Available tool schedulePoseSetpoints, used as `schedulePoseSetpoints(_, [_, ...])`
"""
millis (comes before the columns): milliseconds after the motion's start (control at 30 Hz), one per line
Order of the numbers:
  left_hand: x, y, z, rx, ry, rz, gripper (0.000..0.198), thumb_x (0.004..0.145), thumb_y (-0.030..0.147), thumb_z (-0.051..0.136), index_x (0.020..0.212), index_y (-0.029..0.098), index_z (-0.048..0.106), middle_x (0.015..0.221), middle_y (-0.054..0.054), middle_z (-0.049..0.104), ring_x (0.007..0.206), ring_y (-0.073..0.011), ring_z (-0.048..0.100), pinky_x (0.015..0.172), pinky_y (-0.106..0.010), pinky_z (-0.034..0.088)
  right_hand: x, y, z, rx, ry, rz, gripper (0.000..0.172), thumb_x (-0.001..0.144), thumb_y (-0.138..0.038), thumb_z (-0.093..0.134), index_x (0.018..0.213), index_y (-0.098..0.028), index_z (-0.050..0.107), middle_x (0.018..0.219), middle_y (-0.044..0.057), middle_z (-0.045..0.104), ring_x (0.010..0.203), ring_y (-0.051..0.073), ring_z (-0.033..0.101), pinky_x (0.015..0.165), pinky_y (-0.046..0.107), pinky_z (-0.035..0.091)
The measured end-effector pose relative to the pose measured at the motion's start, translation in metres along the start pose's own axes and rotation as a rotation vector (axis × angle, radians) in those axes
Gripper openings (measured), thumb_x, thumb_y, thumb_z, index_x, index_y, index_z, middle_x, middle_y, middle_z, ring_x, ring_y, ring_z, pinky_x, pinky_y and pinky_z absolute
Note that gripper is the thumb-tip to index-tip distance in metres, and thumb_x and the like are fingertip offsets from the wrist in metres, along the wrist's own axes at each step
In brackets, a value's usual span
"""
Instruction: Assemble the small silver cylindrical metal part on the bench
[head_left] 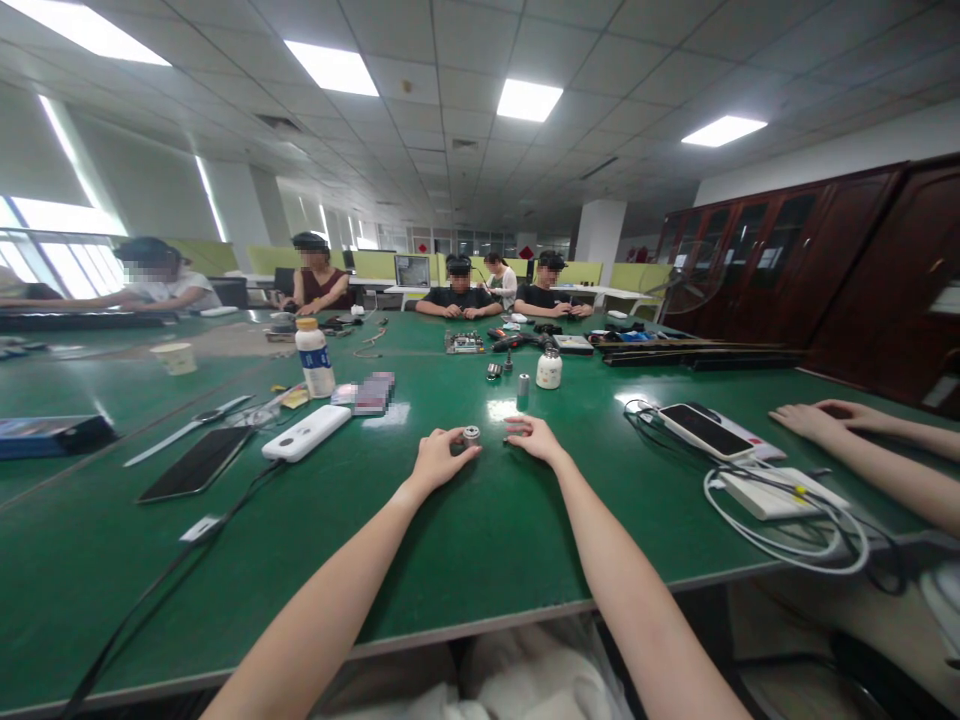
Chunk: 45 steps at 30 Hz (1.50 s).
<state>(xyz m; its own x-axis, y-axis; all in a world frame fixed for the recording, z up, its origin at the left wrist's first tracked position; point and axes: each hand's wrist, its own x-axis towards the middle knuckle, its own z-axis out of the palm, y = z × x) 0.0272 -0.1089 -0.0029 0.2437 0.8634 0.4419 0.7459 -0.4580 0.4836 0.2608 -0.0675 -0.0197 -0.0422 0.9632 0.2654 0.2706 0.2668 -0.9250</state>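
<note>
My left hand point(441, 458) has its thumb and fingers around a small round metal part point(471, 436) with a ring-like top, low over the green table. To its right, my right hand point(534, 440) is curled, and a tiny dark piece point(506, 442) shows at its fingertips, too small to name. A silver metal cylinder point(523, 390) stands upright just beyond my right hand. Behind that are a shiny metal piece point(493, 371), a small dark upright part point(508, 360) and a round white jar point(549, 369).
On the left lie a white power strip point(307, 433), a tablet point(196, 464) and a bottle point(314, 358). A phone point(705, 430), cables and a white box point(780, 490) are on the right, near another person's hands point(814, 420). Several people sit across the green table point(420, 590).
</note>
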Motion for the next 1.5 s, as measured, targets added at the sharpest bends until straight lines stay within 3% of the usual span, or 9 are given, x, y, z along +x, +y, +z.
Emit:
schedulePoseSetpoints(167, [0.000,0.000,0.001,-0.008,0.000,-0.003,0.043,0.081,0.049,0.066,0.116,0.024,0.070,0.095,-0.006,0.077,0.101,-0.0284,0.064,0.088,-0.040,0.048,-0.003,0.000,-0.006,-0.028,-0.037,-0.004,0.049,0.057,0.006,0.068,0.101,-0.015,0.072,0.076,0.004,0.077,0.062,0.013,0.070,0.059,0.022,0.055])
schedulePoseSetpoints(467, [-0.001,0.001,0.001,-0.022,0.006,0.019,0.042,0.082,0.049,0.065,0.115,0.024,0.070,0.096,-0.005,0.077,0.098,-0.0271,0.065,0.088,-0.038,0.049,-0.008,0.000,0.007,-0.085,0.035,-0.093,0.037,0.061,-0.006,0.070,0.097,-0.015,0.072,0.071,0.004,0.075,0.058,0.014,0.066,0.057,0.023,0.050])
schedulePoseSetpoints(633, [0.000,0.002,0.000,-0.033,0.002,0.035,0.040,0.082,0.047,0.064,0.115,0.025,0.071,0.096,-0.005,0.078,0.096,-0.0271,0.065,0.087,-0.038,0.050,-0.008,-0.023,0.019,-0.061,0.087,-0.177,0.036,0.069,-0.020,0.071,0.104,-0.017,0.069,0.083,0.006,0.077,0.059,0.014,0.065,0.059,0.025,0.051])
schedulePoseSetpoints(833, [-0.001,0.006,0.000,-0.042,-0.036,0.074,0.039,0.082,0.047,0.065,0.114,0.026,0.071,0.096,-0.003,0.078,0.094,-0.0256,0.065,0.084,-0.035,0.049,-0.018,-0.051,0.039,0.009,0.003,-0.309,0.035,0.069,-0.027,0.072,0.103,-0.018,0.068,0.084,0.006,0.076,0.060,0.014,0.065,0.057,0.024,0.049])
schedulePoseSetpoints(1133, [-0.002,0.007,0.001,-0.032,-0.048,0.094,0.039,0.082,0.047,0.065,0.113,0.025,0.072,0.094,-0.004,0.078,0.093,-0.0260,0.065,0.083,-0.034,0.049,-0.022,-0.052,0.041,-0.029,-0.001,-0.291,0.031,0.071,-0.022,0.069,0.102,-0.018,0.069,0.086,0.006,0.076,0.058,0.013,0.062,0.055,0.022,0.047])
schedulePoseSetpoints(1367, [-0.002,0.006,0.002,-0.026,-0.043,0.082,0.042,0.082,0.047,0.065,0.116,0.024,0.071,0.097,-0.005,0.078,0.094,-0.0260,0.065,0.084,-0.035,0.049,-0.023,-0.054,0.042,-0.069,-0.023,-0.278,0.032,0.071,-0.020,0.065,0.102,-0.018,0.070,0.084,0.003,0.076,0.049,0.008,0.051,0.050,0.019,0.042])
schedulePoseSetpoints(1500, [-0.001,0.006,0.002,-0.025,-0.044,0.084,0.043,0.082,0.047,0.064,0.117,0.023,0.070,0.097,-0.005,0.078,0.094,-0.0266,0.065,0.083,-0.035,0.049,-0.023,-0.054,0.043,-0.041,-0.020,-0.262,0.033,0.070,-0.017,0.061,0.102,-0.018,0.069,0.084,0.003,0.076,0.052,0.008,0.054,0.051,0.019,0.043])
